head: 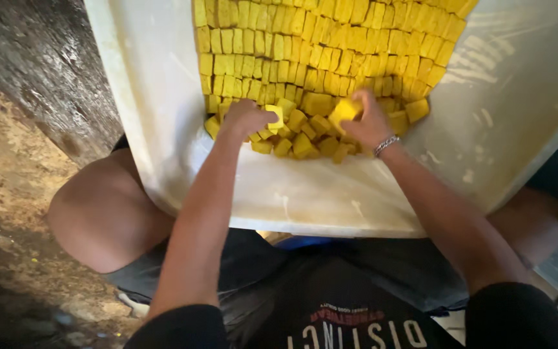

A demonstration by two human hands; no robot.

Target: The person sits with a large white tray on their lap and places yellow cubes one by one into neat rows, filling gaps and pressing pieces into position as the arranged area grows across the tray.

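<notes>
A large white tray [330, 207] rests across my knees, filled with several rows of small yellow cubes [318, 45]. Near its front edge lies a loose heap of yellow cubes [301, 139]. My left hand [243, 119] sits at the left side of the heap, fingers closed on one yellow cube [274, 116]. On the right side of the heap, my right hand [366, 123], with a silver bracelet [385, 144] at the wrist, grips another yellow cube [343, 111].
A dark wooden beam [46, 71] runs along the left of the tray. Bare dirt ground [8, 194] lies at the far left. My knees [104, 213] show under the tray's near edge.
</notes>
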